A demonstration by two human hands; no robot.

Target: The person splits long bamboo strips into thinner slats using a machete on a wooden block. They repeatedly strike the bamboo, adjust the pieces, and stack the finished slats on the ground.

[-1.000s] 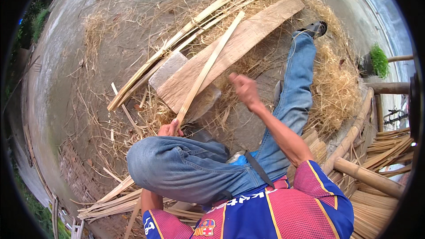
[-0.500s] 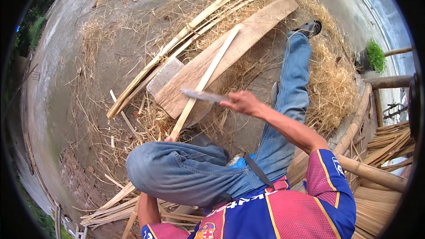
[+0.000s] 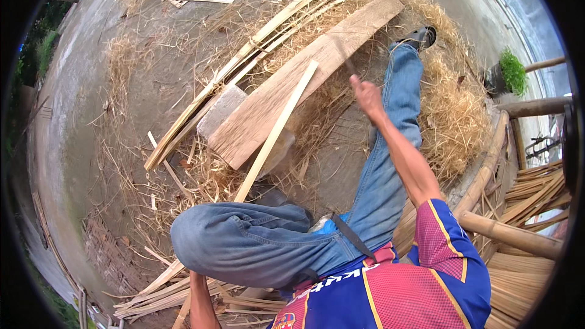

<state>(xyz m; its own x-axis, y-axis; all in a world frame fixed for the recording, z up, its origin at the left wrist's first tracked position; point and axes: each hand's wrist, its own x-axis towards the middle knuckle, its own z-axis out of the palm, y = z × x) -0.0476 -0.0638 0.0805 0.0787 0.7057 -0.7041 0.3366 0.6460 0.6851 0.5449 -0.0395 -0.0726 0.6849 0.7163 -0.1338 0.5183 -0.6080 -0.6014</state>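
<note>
My right hand (image 3: 367, 96) is closed round the handle of a knife (image 3: 345, 52), raised over the far half of a wide wooden plank (image 3: 292, 82); its blade is blurred. A pale bamboo strip (image 3: 277, 131) lies slantwise across the plank, and its near end passes behind my bent left knee. My left forearm (image 3: 202, 301) reaches under that leg, which hides the left hand and its fingers. A rough pale block (image 3: 222, 109) props the plank's near end.
Long split bamboo strips (image 3: 262, 45) lie left of the plank. Heaps of fine shavings (image 3: 454, 116) surround my outstretched right leg (image 3: 399, 103). More strips (image 3: 164, 292) are at lower left, near a bamboo pole frame's opposite side (image 3: 512, 234). A potted plant (image 3: 512, 73) stands at right.
My right hand has swung the knife up and away from the strip, toward the plank's far end. The bamboo strip has slid back toward me. The left fingertip by my knee is now hidden.
</note>
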